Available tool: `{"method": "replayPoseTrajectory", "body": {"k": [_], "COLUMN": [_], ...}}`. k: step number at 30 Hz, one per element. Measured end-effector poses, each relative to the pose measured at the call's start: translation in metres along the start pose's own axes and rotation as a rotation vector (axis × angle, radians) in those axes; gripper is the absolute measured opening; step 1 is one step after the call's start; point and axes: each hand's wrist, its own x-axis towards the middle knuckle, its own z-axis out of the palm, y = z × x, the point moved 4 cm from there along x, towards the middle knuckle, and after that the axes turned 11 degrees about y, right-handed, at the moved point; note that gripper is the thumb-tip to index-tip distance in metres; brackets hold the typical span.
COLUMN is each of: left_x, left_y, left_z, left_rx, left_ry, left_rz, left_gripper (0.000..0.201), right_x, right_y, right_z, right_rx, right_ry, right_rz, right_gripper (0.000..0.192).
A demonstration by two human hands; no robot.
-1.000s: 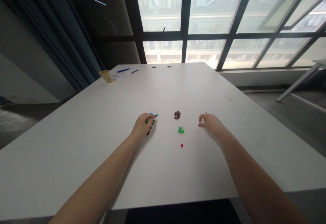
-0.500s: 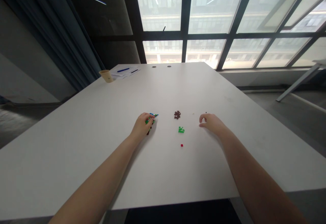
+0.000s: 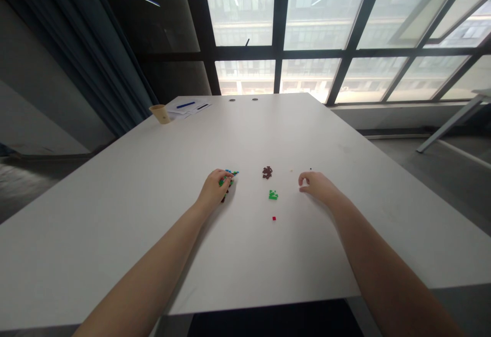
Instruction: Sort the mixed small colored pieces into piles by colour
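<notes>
- Far left on the white table, a paper cup and some papers with a blue pen sit well apart from the hands, apparently out of the way.
- The left hand rests on the table with its fingers curled together over a small cluster of green, blue and dark bricks. They look pressed on it, probably to steady it, though how firm the grip is cannot be told.
- Between the hands, just right of centre, lie a brown brick pile, a green brick pile nearer, and a single red brick nearest. Sorted by colour, they seem laid out for easy picking.
- The right hand rests on the table, fingers bent, with thumb and forefinger close together. Whether they pinch a tiny piece cannot be told.
</notes>
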Motion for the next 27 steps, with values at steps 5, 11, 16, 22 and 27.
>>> {"method": "replayPoseTrajectory", "body": {"k": [5, 11, 16, 22, 27], "left_x": [0.0001, 0.0004, -0.0001, -0.0001, 0.0001], "left_y": [-0.0021, -0.0028, -0.0050, -0.0053, -0.0052], "left_z": [0.0001, 0.0001, 0.0005, 0.0013, 0.0013], "left_rx": [-0.005, -0.003, -0.002, 0.004, 0.008], "left_ry": [0.003, 0.003, 0.004, 0.001, 0.000], "left_rz": [-0.007, -0.002, 0.003, 0.000, 0.001], "left_gripper": [0.021, 0.021, 0.022, 0.022, 0.022], "right_x": [-0.0003, 0.0003, -0.0001, 0.0006, 0.0007], "right_y": [-0.0004, 0.0005, 0.0006, 0.0003, 0.0007], "right_z": [-0.0020, -0.0004, -0.0011, 0.0002, -0.0011], "right_rx": [0.006, 0.005, 0.017, 0.009, 0.017], "right_ry": [-0.012, -0.036, -0.029, -0.047, -0.032], "right_rz": [-0.007, -0.002, -0.014, -0.001, 0.001], "right_gripper": [0.010, 0.010, 0.009, 0.010, 0.009]}}
